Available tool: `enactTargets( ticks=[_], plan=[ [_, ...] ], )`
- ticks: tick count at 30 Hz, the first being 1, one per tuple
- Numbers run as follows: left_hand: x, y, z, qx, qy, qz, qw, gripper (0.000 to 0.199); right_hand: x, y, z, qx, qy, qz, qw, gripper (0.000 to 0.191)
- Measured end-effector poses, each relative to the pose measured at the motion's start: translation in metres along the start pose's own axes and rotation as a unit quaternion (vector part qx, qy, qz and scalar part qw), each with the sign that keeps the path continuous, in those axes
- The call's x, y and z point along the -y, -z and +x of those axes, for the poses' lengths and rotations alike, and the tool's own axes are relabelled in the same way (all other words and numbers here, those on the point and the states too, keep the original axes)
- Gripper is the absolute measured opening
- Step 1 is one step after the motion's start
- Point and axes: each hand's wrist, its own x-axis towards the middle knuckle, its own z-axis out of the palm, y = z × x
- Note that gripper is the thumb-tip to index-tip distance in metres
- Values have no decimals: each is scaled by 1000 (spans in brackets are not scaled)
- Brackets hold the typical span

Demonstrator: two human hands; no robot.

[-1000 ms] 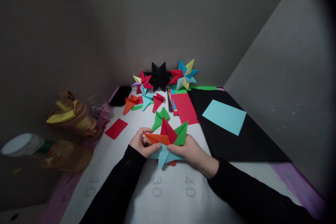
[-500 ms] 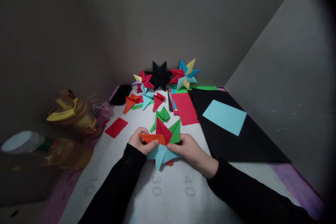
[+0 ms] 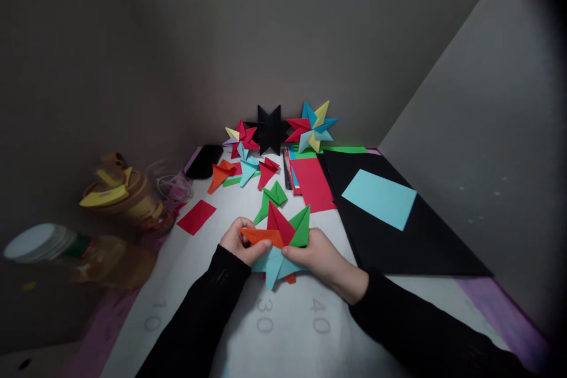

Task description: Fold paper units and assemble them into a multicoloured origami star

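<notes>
Between both hands I see a partly built origami star (image 3: pixel 280 225) with orange, red, green and light blue points. My left hand (image 3: pixel 239 242) pinches its orange side, thumb on top and the other fingers curled behind. My right hand (image 3: pixel 321 255) grips the opposite side near the green point, its thumb pressed by the centre; its other fingers are mostly hidden behind the paper. Just beyond the star lies a green folded paper piece (image 3: pixel 275 193). Farther back are an orange folded piece (image 3: pixel 220 173), a light blue one (image 3: pixel 248 169) and a red one (image 3: pixel 268 171).
Finished stars, one black (image 3: pixel 269 129) and one multicoloured (image 3: pixel 312 127), lean on the back wall. Black sheets (image 3: pixel 398 248) with a light blue paper (image 3: pixel 379 198) lie right. A red paper (image 3: pixel 196 217), phone (image 3: pixel 204 161), lidded cup (image 3: pixel 119 195) and jar (image 3: pixel 39 242) are left.
The star and both hands have shifted slightly right and down in view. My grip on the star stays much the same, and the other things rest in place.
</notes>
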Motion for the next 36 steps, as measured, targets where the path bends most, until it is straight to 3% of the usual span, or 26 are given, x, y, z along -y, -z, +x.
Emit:
enactTargets(
  ticks=[5, 12, 18, 21, 24, 26, 36],
  plan=[
    [4, 9, 6, 19, 24, -20, 999, 44, 2, 6, 4, -30, 19, 19, 999, 25],
    [12, 33, 18, -11, 0, 19, 1000, 29, 2, 13, 9, -63, 20, 55, 996, 30],
    [15, 40, 24, -86, -45, 63, 993, 35, 3, 12, 7, -38, 24, 63, 997, 29],
    [18, 30, 18, -28, -54, 31, 998, 47, 3, 9, 5, -7, 12, 34, 999, 28],
    [19, 21, 10, 77, 9, 48, 996, 41, 1, 6, 2, 17, 4, 8, 1000, 27],
    [15, 18, 7, 99, 31, 72, 992, 36, 0, 6, 1, 26, 2, -4, 1000, 27],
    [3, 18, 7, -9, 4, 156, 988, 31, -4, 6, 4, 25, 11, -12, 1000, 29]
  ],
)
